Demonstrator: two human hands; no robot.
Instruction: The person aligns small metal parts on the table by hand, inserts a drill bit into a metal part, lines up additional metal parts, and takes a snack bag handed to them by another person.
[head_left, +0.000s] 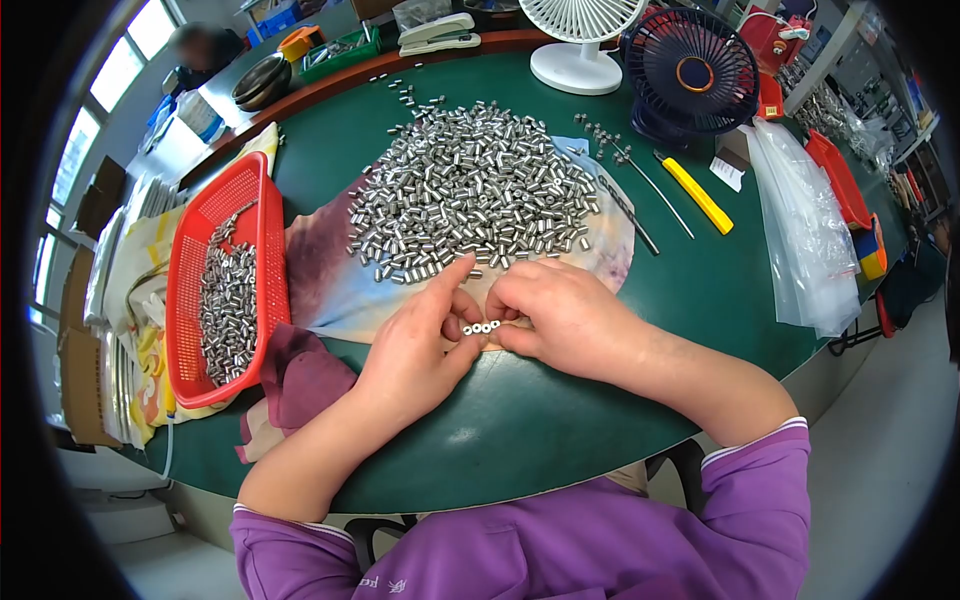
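Note:
Between my two hands a short row of small metal cylinders (481,328) lies side by side, their round, holed ends turned toward me. My left hand (428,325) grips the left end of the row between thumb and fingers, its index finger stretched forward. From the other side my right hand (545,308) pinches the right end. Just past my fingertips is a large heap of the same shiny metal cylinders (480,185), spread on a multicoloured cloth (335,270). To the left, a red plastic basket (272,260) contains more cylinders.
On the green table (480,430) a yellow utility knife (697,193) and thin metal rods (662,200) lie at right. Behind stand a white fan (575,68) and a dark fan (692,75). Clear plastic bags (808,240) hang over the right edge. A person (205,55) sits far left.

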